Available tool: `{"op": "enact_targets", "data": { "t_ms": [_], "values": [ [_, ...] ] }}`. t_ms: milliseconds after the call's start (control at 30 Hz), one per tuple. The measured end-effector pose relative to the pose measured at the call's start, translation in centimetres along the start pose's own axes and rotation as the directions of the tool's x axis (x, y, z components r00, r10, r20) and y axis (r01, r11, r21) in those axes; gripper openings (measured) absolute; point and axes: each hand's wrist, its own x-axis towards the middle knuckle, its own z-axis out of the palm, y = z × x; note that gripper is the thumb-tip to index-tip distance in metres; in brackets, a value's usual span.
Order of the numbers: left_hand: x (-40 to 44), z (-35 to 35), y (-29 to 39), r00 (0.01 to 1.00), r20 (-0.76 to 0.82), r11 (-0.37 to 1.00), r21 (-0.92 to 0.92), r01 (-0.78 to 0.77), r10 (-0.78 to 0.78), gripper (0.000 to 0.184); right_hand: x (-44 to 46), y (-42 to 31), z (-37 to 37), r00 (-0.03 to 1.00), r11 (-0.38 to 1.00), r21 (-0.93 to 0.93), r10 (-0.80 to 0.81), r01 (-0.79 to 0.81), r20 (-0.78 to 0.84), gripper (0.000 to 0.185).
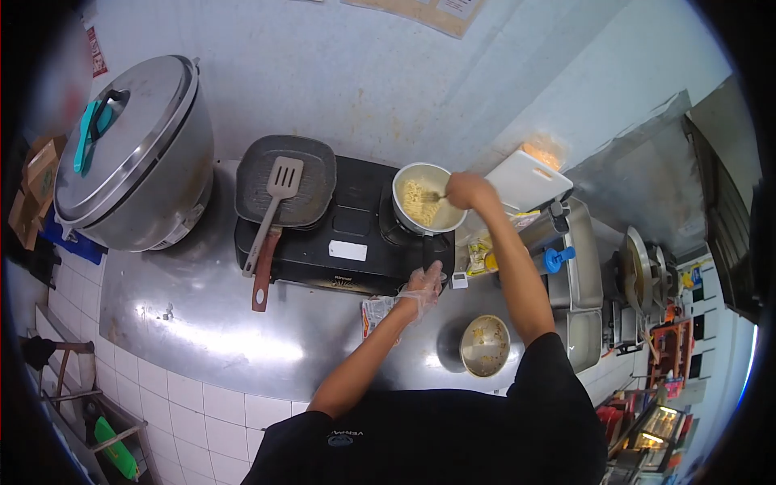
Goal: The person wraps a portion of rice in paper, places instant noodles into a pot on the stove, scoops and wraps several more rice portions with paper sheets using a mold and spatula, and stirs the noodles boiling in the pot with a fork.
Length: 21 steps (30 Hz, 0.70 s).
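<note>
A small saucepan stands on the right burner of the black gas stove, with pale noodles inside. My left hand, in a clear plastic glove, is wrapped round the pan's black handle. Over the pan's right rim, my right hand is closed on a fork, whose tines touch the noodles. A torn food packet lies beside my left wrist. Below my right forearm, a bowl with sauce smears inside rests on the steel counter.
On the left burner sits a square grill pan with a slotted spatula across it. A big lidded pot fills the left side. Yellow packets, a small white timer and steel containers stand to the right.
</note>
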Motion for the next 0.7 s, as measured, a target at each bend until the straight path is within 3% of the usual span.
{"op": "enact_targets", "data": {
  "t_ms": [200,333,400,433,533,700],
  "values": [
    [-0.3,-0.2,0.1,1.000,0.000,1.000,-0.005,-0.023,0.023,0.061,0.0,-2.2,1.4,0.999,1.000,-0.018,-0.012,0.013,0.043,0.027],
    [0.2,-0.2,-0.3,0.999,0.007,0.999,-0.005,-0.033,0.033,0.061,-1.4,-2.1,-2.5,0.989,0.988,0.065,0.144,-0.142,-0.032,0.025],
    [0.2,0.1,0.0,1.000,0.009,1.000,0.021,-0.021,0.021,0.061,0.1,-3.1,0.5,1.000,1.000,0.026,0.012,-0.012,-0.026,0.028],
    [0.0,0.1,0.0,0.999,0.022,1.000,-0.006,-0.025,0.026,0.061,0.5,-4.5,1.5,0.999,1.000,-0.015,-0.014,0.015,0.039,0.029],
    [0.0,-0.3,0.2,0.999,0.005,0.999,-0.025,-0.035,0.035,0.061,0.7,-3.7,1.0,0.999,1.000,0.006,-0.026,0.026,0.021,0.029],
    [-0.4,-0.1,0.6,1.000,-0.010,1.000,-0.015,-0.020,0.020,0.062,0.7,0.4,-1.2,0.993,0.992,0.058,0.113,-0.114,0.018,0.029]
  ]
}}
